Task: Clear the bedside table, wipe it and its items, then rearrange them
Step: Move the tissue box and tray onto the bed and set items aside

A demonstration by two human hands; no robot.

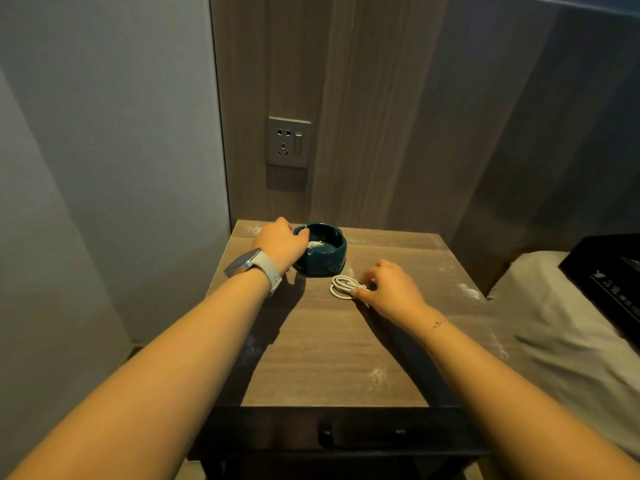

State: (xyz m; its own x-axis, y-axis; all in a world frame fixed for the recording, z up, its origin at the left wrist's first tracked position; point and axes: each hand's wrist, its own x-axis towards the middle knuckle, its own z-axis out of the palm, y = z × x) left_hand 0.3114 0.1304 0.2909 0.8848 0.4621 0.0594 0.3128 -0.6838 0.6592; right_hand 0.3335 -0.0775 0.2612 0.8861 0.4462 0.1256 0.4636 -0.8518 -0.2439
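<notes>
The left hand curls over the left rim of the dark teal ashtray, thumb on the near side and fingertips hooked at the rim. The right hand pinches the coiled white cable; its fingertips are partly hidden, so the exact contact is hard to read. Both items sit toward the far side of the bedside table, the ashtray at far left-centre and the cable just near and right of it, apart.

The ashtray looks like glazed ceramic: probably heavy, rigid, slick and breakable, with pale residue inside that would spill if tipped. A level grip across the rim seems safest. The cable is light and floppy; gripping across all its loops should keep the coil together. White dust streaks the tabletop.
</notes>
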